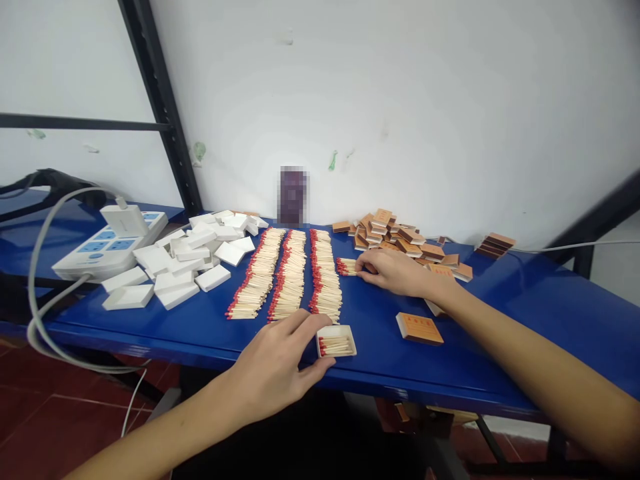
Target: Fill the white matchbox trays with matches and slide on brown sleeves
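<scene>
My left hand point(280, 363) rests at the table's front edge, its thumb and forefinger holding a small white tray point(337, 341) with several red-tipped matches in it. My right hand point(395, 270) lies farther back, fingers curled down onto a small bunch of matches point(346, 266) beside the rightmost row. Three long rows of red-tipped matches point(290, 273) run down the middle of the blue table point(525, 313). One orange matchbox sleeve point(420, 328) lies flat just right of the tray.
A heap of empty white trays point(185, 263) lies at the left. A heap of orange sleeves point(400, 240) lies behind my right hand. A white power strip point(110, 243) with a grey cable point(37, 287) sits far left. Black shelf posts stand against the white wall.
</scene>
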Motion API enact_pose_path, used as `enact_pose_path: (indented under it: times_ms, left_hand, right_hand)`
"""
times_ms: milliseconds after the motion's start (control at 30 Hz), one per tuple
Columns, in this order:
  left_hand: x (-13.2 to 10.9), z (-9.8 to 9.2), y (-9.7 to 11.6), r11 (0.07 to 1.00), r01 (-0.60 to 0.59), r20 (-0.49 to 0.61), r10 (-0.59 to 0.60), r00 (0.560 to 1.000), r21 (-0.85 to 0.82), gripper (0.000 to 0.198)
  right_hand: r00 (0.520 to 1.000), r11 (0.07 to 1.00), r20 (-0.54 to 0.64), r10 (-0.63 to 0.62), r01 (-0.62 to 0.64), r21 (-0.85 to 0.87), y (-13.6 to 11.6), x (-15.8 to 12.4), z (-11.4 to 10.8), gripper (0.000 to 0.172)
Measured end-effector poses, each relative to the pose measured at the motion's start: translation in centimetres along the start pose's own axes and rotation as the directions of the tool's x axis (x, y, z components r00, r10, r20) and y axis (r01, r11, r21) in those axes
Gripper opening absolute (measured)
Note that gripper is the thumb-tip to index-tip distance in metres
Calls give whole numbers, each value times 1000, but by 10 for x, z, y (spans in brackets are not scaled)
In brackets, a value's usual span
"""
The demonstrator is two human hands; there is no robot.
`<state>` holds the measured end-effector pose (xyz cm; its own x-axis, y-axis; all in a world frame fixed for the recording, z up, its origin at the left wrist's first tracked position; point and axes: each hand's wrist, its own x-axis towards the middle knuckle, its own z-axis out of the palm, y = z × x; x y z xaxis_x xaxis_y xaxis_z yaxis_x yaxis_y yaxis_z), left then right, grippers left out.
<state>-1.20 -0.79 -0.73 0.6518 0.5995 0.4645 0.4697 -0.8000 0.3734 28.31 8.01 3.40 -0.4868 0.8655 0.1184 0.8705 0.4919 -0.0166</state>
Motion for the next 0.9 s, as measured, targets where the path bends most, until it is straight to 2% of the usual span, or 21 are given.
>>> enact_pose_path:
  times_ms: [400,633,900]
  left_hand:
    - [1,0,1,1000,-1,-5,1,1000,-3,38]
    - [0,-1,1,1000,-7,-8,7,1000,-14,39]
    - [2,-2,1,1000,-10,-1,10,1000,-24,37]
  right_hand:
    - [1000,996,4,23,-23,84,-19,-12,-17,12]
    - [990,992,143,11,-28,120,-15,-18,-12,8]
    - [994,985,106,3,-21,169,-22,-17,-15,16]
